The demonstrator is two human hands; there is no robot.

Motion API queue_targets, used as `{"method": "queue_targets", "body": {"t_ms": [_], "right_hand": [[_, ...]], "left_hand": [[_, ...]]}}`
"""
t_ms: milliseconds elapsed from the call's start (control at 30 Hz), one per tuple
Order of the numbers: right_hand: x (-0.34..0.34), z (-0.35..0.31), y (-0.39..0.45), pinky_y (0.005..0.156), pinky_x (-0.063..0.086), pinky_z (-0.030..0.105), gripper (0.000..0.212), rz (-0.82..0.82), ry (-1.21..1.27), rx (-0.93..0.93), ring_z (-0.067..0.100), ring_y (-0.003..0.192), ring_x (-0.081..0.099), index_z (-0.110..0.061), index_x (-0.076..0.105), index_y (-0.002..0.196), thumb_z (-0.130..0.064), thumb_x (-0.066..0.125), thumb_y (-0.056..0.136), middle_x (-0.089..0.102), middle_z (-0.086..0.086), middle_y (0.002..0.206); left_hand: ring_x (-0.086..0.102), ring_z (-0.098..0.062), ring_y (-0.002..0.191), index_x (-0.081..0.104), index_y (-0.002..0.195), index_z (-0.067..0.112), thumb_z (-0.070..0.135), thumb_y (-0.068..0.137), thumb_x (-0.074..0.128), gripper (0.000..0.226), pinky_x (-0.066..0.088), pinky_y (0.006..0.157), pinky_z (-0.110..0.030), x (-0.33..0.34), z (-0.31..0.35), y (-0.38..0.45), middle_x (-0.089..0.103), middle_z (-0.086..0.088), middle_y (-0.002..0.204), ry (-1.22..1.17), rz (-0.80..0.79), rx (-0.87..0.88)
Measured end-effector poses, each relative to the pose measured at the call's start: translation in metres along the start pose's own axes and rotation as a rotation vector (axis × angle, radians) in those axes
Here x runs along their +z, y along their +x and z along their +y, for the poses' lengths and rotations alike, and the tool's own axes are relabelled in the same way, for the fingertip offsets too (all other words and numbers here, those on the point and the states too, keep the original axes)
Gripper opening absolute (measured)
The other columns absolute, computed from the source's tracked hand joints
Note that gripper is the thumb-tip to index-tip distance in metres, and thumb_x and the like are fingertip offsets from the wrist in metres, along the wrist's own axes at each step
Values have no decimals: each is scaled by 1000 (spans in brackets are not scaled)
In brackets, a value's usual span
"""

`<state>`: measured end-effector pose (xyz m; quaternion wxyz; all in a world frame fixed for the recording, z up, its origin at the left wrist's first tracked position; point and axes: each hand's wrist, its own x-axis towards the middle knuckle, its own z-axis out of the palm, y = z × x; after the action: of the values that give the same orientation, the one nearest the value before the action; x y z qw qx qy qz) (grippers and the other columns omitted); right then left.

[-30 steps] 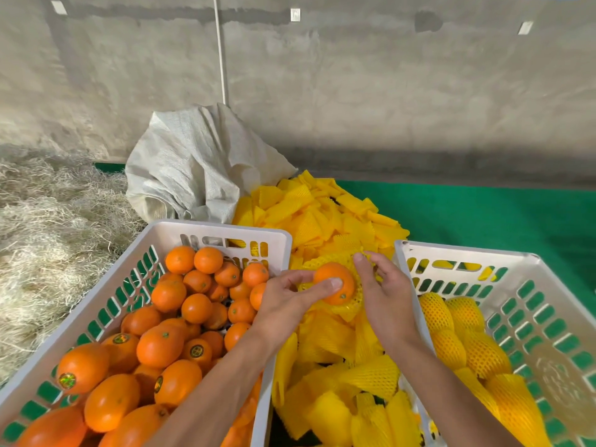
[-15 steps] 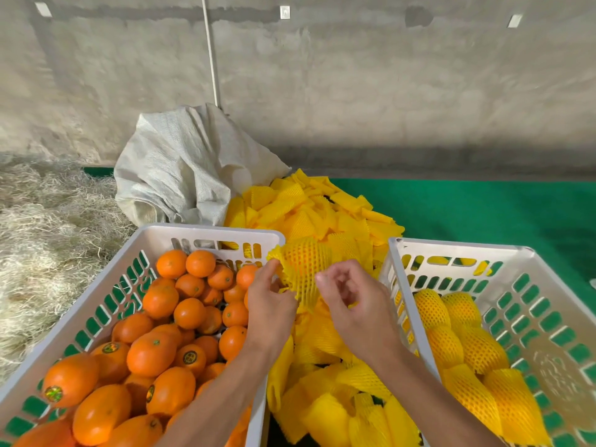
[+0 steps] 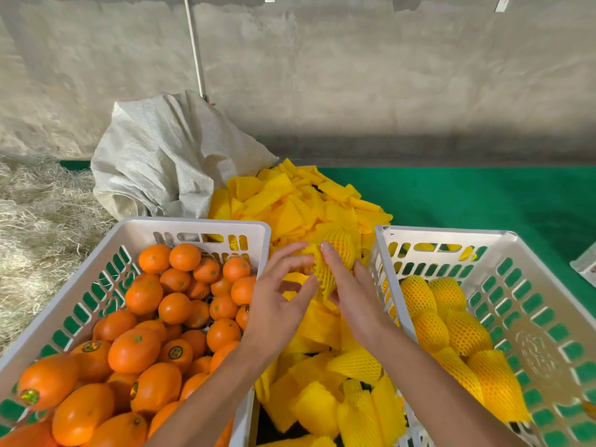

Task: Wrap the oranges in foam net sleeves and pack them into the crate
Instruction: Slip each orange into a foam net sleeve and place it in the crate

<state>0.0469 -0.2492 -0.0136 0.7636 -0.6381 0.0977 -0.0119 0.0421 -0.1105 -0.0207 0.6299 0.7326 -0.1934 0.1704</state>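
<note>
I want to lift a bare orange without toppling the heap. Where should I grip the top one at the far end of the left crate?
Take the bare orange from above, fingertips round its widest middle. It sits on top of the heap in the left crate, its upper half exposed, with neighbours crowding its sides, so a side approach would likely nudge them.

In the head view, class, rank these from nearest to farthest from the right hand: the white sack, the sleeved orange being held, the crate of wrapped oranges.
1. Sleeved orange: in the right hand itself, centre.
2. Crate of wrapped oranges: just right of the hand.
3. White sack: far back left, by the wall.
</note>
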Motion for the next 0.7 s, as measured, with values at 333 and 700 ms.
{"method": "queue_targets", "body": {"t_ms": [333,700], "right_hand": [[-72,-30,-7,76,48,15,86,224,-297,-132,5,110,62,-32,41,143,-73,74,74,62,-20,121],[-203,-4,-74,47,45,21,66,100,-832,309,5,46,65,-10,61,108,-69,67,80,61,-8,56]], "left_hand": [[44,-51,63,57,79,-1,32,100,63,39,37,52,-54,2,4,-1,51,-25,71,-57,32,-155],[47,-20,65,58,73,-1,14,98,67,31,39,63,-38,15,-1,-7,54,-14,70,128,-353,-182]]}}
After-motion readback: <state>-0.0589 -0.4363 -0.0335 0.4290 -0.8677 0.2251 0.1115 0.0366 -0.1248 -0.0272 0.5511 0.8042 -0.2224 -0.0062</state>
